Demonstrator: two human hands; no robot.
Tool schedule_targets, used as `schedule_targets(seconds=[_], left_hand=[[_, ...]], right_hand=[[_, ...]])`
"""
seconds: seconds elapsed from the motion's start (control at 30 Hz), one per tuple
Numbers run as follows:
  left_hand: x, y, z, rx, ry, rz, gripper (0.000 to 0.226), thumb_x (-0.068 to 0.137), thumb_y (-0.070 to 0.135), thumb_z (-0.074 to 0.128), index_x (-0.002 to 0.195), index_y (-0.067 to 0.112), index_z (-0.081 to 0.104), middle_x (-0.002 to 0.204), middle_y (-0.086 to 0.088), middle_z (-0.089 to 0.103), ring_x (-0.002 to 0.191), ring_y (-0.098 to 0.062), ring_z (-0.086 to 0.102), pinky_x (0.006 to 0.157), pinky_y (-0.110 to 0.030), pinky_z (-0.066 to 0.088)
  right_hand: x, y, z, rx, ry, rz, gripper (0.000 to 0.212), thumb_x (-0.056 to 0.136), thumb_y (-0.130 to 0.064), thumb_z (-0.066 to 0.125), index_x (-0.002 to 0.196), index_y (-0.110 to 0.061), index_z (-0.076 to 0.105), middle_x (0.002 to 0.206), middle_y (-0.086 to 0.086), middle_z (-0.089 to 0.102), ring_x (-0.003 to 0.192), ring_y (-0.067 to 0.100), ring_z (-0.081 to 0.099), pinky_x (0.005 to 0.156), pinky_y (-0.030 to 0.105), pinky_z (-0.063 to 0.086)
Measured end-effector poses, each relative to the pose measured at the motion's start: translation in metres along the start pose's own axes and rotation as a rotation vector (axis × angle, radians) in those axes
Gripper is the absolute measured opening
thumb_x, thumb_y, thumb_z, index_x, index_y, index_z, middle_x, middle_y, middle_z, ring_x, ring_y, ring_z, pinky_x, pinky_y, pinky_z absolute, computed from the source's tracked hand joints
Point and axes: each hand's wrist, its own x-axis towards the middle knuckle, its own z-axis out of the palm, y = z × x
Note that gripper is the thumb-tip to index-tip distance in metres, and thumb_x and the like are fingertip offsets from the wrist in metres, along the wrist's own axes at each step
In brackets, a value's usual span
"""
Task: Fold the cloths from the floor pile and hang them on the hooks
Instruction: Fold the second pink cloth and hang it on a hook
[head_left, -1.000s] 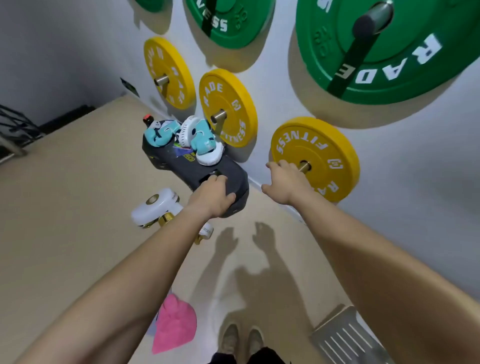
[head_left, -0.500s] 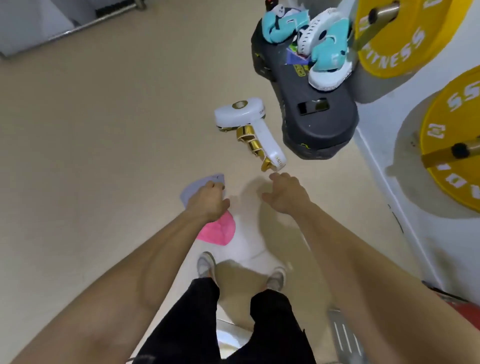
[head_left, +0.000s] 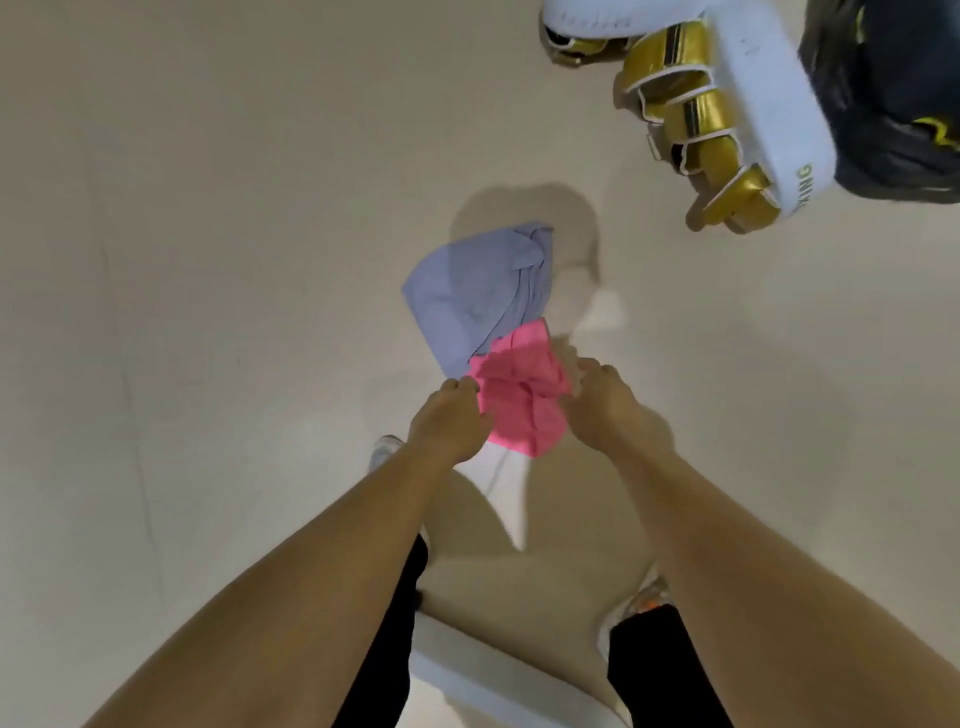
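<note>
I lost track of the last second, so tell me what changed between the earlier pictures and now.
Both hands dropped from the wall to the pile: the left hand left the black pad, the right hand left the yellow plate's peg, and both now grip the pink cloth. The lavender cloth stays on the floor.

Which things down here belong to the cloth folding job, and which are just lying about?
For the job: pink cloth, gripped by the left hand and right hand; lavender cloth; white cloth.
Lying about: white-and-gold boxing pad; black pad.
</note>
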Motion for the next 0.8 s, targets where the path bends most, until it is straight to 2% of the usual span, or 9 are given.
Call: schedule_targets(seconds=[0.1,0.2,0.27,0.37,0.47,0.53,0.57,0.67,0.8], left_hand=[[0.074,-0.026,0.031,-0.034,0.001,0.017,0.050,0.092,0.024,0.051,0.139,0.013,0.042,0.128,-0.013,0.055,0.113,-0.035,0.055,0.090,-0.046,0.049],[0.139,-0.032,0.050,-0.146,0.059,0.032,0.050,0.090,0.026,0.054,0.138,0.020,0.046,0.129,-0.007,0.058,0.114,-0.033,0.057,0.090,-0.047,0.051],[0.177,-0.034,0.063,-0.182,0.083,0.065,0.052,0.091,0.029,0.058,0.140,0.020,0.045,0.134,-0.005,0.057,0.118,-0.032,0.056,0.094,-0.048,0.050],[0.225,-0.035,0.083,-0.178,0.141,0.114,0.052,0.091,0.037,0.060,0.139,0.022,0.046,0.131,-0.010,0.056,0.117,-0.034,0.055,0.095,-0.050,0.050],[0.250,-0.035,0.097,-0.121,0.156,0.114,0.030,0.093,0.040,0.054,0.116,0.023,0.060,0.116,-0.011,0.058,0.109,-0.034,0.056,0.085,-0.048,0.052],[0.252,-0.038,0.101,-0.139,0.191,0.134,0.018,0.092,0.032,0.054,0.097,0.019,0.066,0.105,-0.010,0.056,0.099,-0.032,0.058,0.078,-0.043,0.051],[0.247,-0.041,0.100,-0.158,0.213,0.150,0.017,0.091,0.028,0.055,0.094,0.018,0.068,0.103,-0.009,0.055,0.095,-0.030,0.057,0.077,-0.042,0.050],[0.206,-0.041,0.084,-0.198,0.223,0.218,0.021,0.088,0.023,0.054,0.098,0.019,0.073,0.099,-0.003,0.051,0.092,-0.023,0.054,0.078,-0.034,0.046],[0.115,-0.019,0.033,-0.271,0.145,0.216,0.025,0.091,0.019,0.048,0.104,0.019,0.069,0.111,-0.002,0.061,0.091,-0.023,0.060,0.079,-0.036,0.050]], right_hand=[[0.065,0.012,0.045,-0.131,0.093,-0.002,0.059,0.086,-0.040,0.039,0.144,-0.032,0.031,0.127,0.006,0.053,0.102,0.035,0.058,0.084,0.044,0.051],[0.124,0.012,0.075,-0.300,0.075,-0.060,0.063,0.092,-0.018,0.041,0.152,-0.020,0.022,0.139,0.009,0.045,0.113,0.034,0.055,0.078,0.030,0.034],[0.165,0.006,0.088,-0.316,0.102,-0.101,0.066,0.089,-0.012,0.045,0.151,-0.019,0.024,0.143,0.010,0.038,0.120,0.033,0.049,0.081,0.034,0.038],[0.217,0.001,0.104,-0.204,0.186,-0.161,0.066,0.083,-0.018,0.038,0.149,-0.026,0.031,0.141,0.013,0.034,0.115,0.036,0.045,0.094,0.050,0.048],[0.241,0.002,0.118,-0.298,0.173,-0.201,0.048,0.089,-0.022,0.049,0.137,-0.023,0.050,0.136,0.017,0.037,0.110,0.037,0.046,0.089,0.056,0.049],[0.243,0.007,0.123,-0.347,0.234,-0.249,0.028,0.092,-0.029,0.057,0.115,-0.015,0.065,0.123,0.017,0.045,0.101,0.037,0.048,0.080,0.055,0.053],[0.238,0.012,0.123,-0.368,0.243,-0.257,0.029,0.093,-0.032,0.057,0.111,-0.011,0.066,0.117,0.017,0.048,0.095,0.037,0.049,0.075,0.054,0.054],[0.195,0.011,0.101,-0.337,0.149,-0.266,0.057,0.090,-0.053,0.051,0.122,-0.007,0.062,0.119,0.012,0.051,0.101,0.034,0.049,0.082,0.048,0.050],[0.101,-0.007,0.053,-0.138,0.130,-0.298,0.030,0.092,-0.037,0.058,0.089,-0.012,0.075,0.104,0.006,0.062,0.093,0.029,0.058,0.075,0.035,0.046]])
